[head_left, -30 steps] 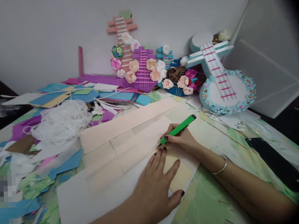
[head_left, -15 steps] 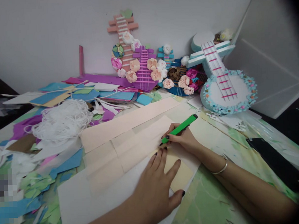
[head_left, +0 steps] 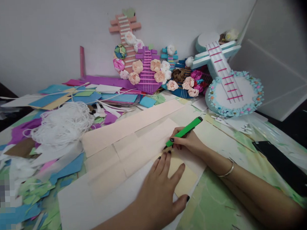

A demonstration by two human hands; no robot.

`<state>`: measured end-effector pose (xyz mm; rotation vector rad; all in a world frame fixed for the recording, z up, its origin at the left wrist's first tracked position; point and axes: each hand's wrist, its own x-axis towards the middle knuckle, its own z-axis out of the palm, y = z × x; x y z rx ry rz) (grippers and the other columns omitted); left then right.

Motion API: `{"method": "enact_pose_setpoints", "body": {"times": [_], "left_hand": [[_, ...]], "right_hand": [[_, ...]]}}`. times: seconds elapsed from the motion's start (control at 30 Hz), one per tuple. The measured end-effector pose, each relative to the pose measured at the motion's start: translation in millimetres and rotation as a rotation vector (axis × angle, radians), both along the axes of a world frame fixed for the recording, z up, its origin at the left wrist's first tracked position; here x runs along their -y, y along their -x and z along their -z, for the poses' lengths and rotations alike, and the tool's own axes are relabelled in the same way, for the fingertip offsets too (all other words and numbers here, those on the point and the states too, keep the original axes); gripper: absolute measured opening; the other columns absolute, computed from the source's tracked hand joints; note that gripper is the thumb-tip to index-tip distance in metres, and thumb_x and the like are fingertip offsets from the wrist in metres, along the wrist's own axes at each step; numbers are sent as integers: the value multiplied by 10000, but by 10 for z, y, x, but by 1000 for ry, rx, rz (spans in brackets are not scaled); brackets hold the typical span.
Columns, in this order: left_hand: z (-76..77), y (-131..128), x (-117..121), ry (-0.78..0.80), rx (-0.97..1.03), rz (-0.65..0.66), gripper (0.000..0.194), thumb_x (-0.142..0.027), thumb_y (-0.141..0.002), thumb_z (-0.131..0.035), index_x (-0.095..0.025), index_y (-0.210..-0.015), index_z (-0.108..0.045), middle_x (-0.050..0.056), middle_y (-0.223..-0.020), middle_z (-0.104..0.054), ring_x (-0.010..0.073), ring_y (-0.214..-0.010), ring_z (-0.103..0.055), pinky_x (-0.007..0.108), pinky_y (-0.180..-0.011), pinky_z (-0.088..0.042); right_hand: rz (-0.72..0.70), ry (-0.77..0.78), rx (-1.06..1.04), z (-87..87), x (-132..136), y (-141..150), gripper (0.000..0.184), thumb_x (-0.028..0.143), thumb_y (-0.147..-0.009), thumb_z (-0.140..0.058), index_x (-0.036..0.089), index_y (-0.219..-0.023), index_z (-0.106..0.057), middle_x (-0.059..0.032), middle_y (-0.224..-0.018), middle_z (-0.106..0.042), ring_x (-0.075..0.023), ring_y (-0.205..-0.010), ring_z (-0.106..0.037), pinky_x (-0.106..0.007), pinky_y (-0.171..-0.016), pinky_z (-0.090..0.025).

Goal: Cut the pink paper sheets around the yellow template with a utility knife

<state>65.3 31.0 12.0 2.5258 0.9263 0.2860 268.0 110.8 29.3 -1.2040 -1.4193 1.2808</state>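
My right hand (head_left: 186, 139) grips a green marker (head_left: 186, 130), its dark tip down at the edge of a pale yellow paper piece (head_left: 187, 177). Spread flat over that piece is my left hand (head_left: 158, 185), fingertips close to the marker's tip. Beneath the yellow piece lies a pale pink sheet (head_left: 149, 142) with straight cut edges. A large white sheet (head_left: 78, 211) sits under these papers, and a long pink strip (head_left: 131, 126) lies beyond them. Whether the marker's tip touches the pink sheet or the yellow edge I cannot tell.
A tangle of white cord (head_left: 64, 123) rests left among colourful paper scraps (head_left: 37, 189). Against the wall lean paper-craft lutes, including a purple one (head_left: 148, 71) and a large pale blue-and-white one (head_left: 233, 88). A black flat object (head_left: 283, 167) lies at the right.
The marker and right hand have barely shifted along the yellow piece's edge. The left hand stays flat in the same place.
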Motion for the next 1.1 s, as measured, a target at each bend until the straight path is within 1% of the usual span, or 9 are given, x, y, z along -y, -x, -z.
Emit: {"method": "enact_pose_setpoints", "body": {"times": [0.1, 0.23, 0.47, 0.67, 0.73, 0.87, 1.1], "left_hand": [[-1, 1, 3, 4, -4, -5, 680, -624, -929, -447, -322, -1521, -302, 136, -1622, -118, 363, -1474, -108, 560, -1165, -223], [-3, 6, 2, 7, -4, -10, 682, -622, -927, -457, -328, -1521, -298, 139, -1619, -113, 362, -1473, -106, 553, -1166, -220], [-15, 0, -1, 11, 5, -7, 677, -618, -930, -451, -317, -1519, -308, 159, -1614, -118, 356, -1473, -90, 556, -1165, -214], [-20, -2, -8, 25, -8, -5, 687, -603, -923, -477, -305, -1520, -311, 160, -1614, -109, 365, -1471, -87, 566, -1163, -210], [-15, -2, -7, 21, 7, -4, 686, -613, -927, -462, -314, -1523, -299, 160, -1615, -100, 360, -1472, -79, 565, -1163, -209], [-16, -7, -6, 35, -11, -7, 688, -601, -917, -486, -318, -1518, -310, 181, -1608, -118, 367, -1468, -79, 573, -1158, -210], [-8, 9, 3, 30, 13, -11, 675, -609, -927, -459, -323, -1519, -304, 190, -1605, -127, 342, -1471, -68, 560, -1161, -203]], "right_hand": [[21, 9, -29, 32, -8, -6, 270, 367, -727, -784, 153, -676, -627, -16, -528, -644, -101, -433, -531, -205, -423, -415], [13, 16, -46, 43, -15, -10, 265, 361, -718, -792, 152, -678, -633, -21, -541, -654, -110, -444, -549, -215, -433, -437], [-3, 14, -40, 28, -7, -2, 267, 369, -714, -795, 152, -682, -643, -13, -525, -639, -107, -445, -549, -209, -431, -433], [-1, 12, -36, 26, -9, 0, 263, 369, -711, -792, 154, -682, -642, -16, -535, -649, -107, -442, -547, -213, -432, -432], [-6, 6, -27, 20, -8, 3, 255, 360, -704, -794, 153, -686, -647, -17, -534, -650, -110, -446, -551, -216, -437, -436], [-5, 6, 12, 7, -4, 12, 223, 328, -690, -796, 152, -698, -660, -12, -525, -641, -113, -456, -555, -217, -443, -440], [14, 0, -13, 16, -13, 13, 219, 319, -709, -778, 154, -673, -640, -11, -517, -638, -103, -437, -542, -208, -427, -432]]}}
